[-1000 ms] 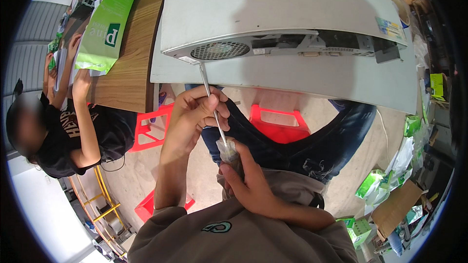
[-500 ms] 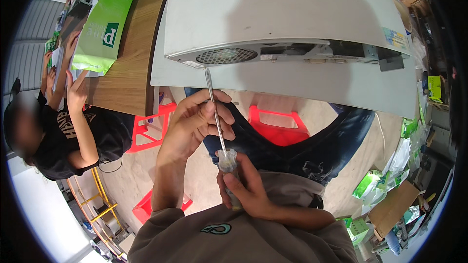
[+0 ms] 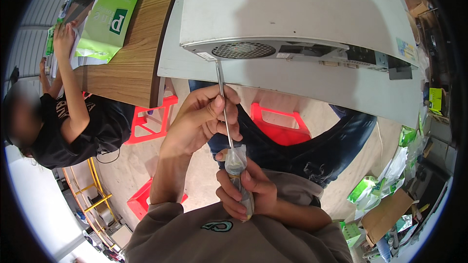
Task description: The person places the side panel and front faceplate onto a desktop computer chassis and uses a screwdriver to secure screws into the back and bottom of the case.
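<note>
A long screwdriver (image 3: 227, 124) points away from me, its handle covered in clear plastic. My right hand (image 3: 253, 190) is closed around the wrapped handle. Farther up, my left hand (image 3: 202, 117) pinches the metal shaft between thumb and fingers. The tip meets, or nearly meets, the left corner of a white computer case (image 3: 273, 14) that lies on its side; exact contact is too small to make out. Along the case's near face are a round fan grille (image 3: 243, 50) and several ports. Any screw under the tip is hidden.
The case rests on a grey tabletop (image 3: 302, 85) abutting a wooden table (image 3: 126, 75) that bears a green bag (image 3: 109, 24). Another person (image 3: 73, 112) works at left. Red stools (image 3: 280, 126) stand below. Boxes and green packaging (image 3: 363, 190) lie at right.
The screwdriver's tip has moved up to the case's corner, and both hands went slightly right with it. My right fingers have shifted on the handle. The case appears farther right in view.
</note>
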Action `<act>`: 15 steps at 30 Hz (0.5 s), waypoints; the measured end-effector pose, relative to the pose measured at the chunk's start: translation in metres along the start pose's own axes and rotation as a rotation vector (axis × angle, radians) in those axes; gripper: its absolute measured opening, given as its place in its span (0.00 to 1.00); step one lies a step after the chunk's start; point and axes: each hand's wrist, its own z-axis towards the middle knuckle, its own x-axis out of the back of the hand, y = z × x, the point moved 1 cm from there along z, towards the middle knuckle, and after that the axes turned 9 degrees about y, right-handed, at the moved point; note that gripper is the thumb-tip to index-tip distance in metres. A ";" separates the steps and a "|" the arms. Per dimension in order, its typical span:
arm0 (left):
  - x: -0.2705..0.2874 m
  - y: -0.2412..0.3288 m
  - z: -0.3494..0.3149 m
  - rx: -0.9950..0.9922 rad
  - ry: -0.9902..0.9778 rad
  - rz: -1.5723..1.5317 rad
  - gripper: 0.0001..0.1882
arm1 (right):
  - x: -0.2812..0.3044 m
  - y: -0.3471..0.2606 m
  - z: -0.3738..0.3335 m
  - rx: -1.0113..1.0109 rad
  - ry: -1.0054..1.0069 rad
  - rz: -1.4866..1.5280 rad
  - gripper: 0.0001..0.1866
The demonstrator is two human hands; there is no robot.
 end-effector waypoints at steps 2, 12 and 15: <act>0.005 -0.002 0.001 0.008 -0.023 -0.040 0.14 | -0.001 0.003 0.000 0.033 0.063 -0.126 0.29; 0.002 -0.003 0.003 -0.027 0.023 0.021 0.14 | -0.003 0.005 0.004 0.068 0.145 -0.265 0.31; 0.004 -0.001 0.003 0.000 0.037 0.002 0.16 | -0.003 0.001 0.005 0.060 0.059 -0.182 0.29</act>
